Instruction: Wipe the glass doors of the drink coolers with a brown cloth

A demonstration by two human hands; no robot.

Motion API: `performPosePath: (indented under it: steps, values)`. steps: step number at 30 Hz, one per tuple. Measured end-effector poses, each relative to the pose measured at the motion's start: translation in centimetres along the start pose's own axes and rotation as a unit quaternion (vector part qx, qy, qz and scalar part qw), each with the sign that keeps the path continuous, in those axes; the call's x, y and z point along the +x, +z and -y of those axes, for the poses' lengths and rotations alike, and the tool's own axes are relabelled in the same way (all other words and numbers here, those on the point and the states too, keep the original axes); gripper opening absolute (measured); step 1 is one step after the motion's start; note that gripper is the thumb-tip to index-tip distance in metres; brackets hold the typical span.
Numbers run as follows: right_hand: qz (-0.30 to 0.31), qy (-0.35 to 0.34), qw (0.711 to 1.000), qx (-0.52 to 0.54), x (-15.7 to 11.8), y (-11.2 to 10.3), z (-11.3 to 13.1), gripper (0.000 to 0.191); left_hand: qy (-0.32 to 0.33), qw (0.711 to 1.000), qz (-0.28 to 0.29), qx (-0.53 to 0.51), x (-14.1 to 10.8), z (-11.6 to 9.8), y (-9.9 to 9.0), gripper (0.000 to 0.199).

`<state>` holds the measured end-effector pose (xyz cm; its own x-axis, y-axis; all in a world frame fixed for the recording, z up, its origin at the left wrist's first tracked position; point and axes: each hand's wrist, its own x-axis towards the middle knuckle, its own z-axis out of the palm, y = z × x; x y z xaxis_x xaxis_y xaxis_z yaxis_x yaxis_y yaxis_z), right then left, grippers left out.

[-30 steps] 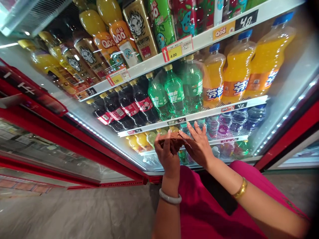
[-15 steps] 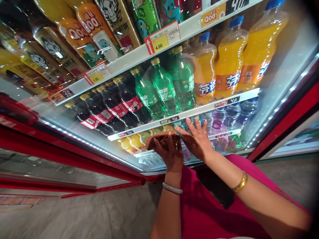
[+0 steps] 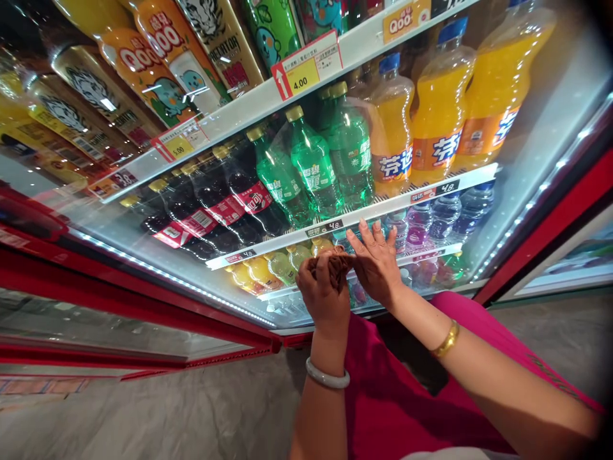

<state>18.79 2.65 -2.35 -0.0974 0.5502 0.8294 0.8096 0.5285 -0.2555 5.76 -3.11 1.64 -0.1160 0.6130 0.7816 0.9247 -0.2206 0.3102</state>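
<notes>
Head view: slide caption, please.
Left hand clutching a bunched brown cloth beside the open right hand, before shelved drink bottles.

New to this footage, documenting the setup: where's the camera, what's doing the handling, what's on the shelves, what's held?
No machine here: one person works bare-handed. The view comes from a camera worn on the head, looking forward and down. The left hand grips a crumpled brown cloth. The right hand is spread open beside it; contact with the cloth is hard to judge. Ahead is a red-framed fridge. Its middle shelf carries dark bottles, green bottles and orange bottles.
</notes>
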Motion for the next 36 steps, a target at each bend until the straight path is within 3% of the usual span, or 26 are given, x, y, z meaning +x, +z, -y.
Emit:
performPosePath:
  steps: [5,9,12,15,20,22,27,29,33,36]
  values:
    - [-0.056,-0.009,0.997,-0.056,-0.1,2.1,-0.4,0.083,-0.020,1.000,0.011,-0.014,-1.5,0.4,0.0,0.050]
    - [-0.065,-0.008,0.995,-0.076,-0.2,2.8,-0.4,0.086,-0.038,0.995,-0.091,0.013,1.2,0.6,-1.8,0.043]
    - [-0.055,-0.012,0.996,-0.072,-0.2,2.8,-0.4,0.088,-0.047,0.991,-0.119,0.043,2.6,0.6,-1.8,0.038]
    - [-0.070,-0.026,0.994,-0.074,-0.2,2.7,-0.5,0.088,-0.039,0.994,-0.097,0.043,1.1,0.2,-0.1,0.039]
    - [-0.040,-0.033,0.997,-0.064,-0.7,2.5,-1.2,0.088,-0.013,1.000,0.024,0.003,-3.0,0.1,1.8,0.047]
    - [-0.019,-0.031,0.997,-0.063,-1.0,2.6,-1.6,0.090,-0.031,0.999,0.015,-0.018,-2.8,0.4,1.2,0.047]
    - [0.008,-0.026,0.998,-0.059,-1.3,2.8,-1.9,0.090,-0.057,0.995,-0.075,-0.027,0.3,0.7,-0.4,0.041]
    - [0.016,-0.021,0.998,-0.057,-1.4,2.8,-1.9,0.089,-0.049,0.997,-0.060,-0.014,0.1,0.4,0.1,0.040]
    - [0.016,-0.033,0.998,-0.049,-1.7,2.6,-2.3,0.089,-0.004,1.000,0.031,0.001,-3.5,0.3,2.3,0.043]
    - [0.009,-0.059,0.997,-0.050,-2.0,2.2,-2.7,0.086,-0.028,0.998,0.061,-0.011,-5.1,0.8,2.6,0.050]
